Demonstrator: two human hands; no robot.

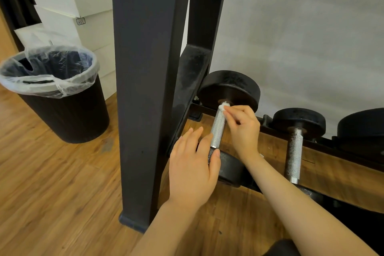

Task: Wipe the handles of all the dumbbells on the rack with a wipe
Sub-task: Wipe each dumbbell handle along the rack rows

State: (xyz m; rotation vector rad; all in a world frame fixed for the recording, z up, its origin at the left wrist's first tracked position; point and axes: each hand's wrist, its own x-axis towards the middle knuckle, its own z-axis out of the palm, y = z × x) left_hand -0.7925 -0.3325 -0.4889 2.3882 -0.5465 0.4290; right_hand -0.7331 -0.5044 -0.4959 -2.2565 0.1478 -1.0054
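Head camera looks down at the bottom tier of a dark dumbbell rack, and the action is all on the leftmost dumbbell. The person's right hand has its fingertips curled into a pinch on a small white wipe, pressed against the far end of the knurled silver handle, right where it meets the far black weight plate. The left hand lies flat and relaxed, fingers straight, resting on the near plate of that same dumbbell, thumb touching the plate's edge.

Just to the right sits a second dumbbell, handle untouched by either hand, and the edge of a third black plate shows at the frame's right side. Any writing on the plates is too dark to read.

Further out, a black trash bin with a clear plastic liner stands on the wood floor left of the rack's upright. Behind it are stacked white boxes with handwritten labels; one reads "14", and the lower one is too small to make out for sure. A pale wall runs behind the rack.
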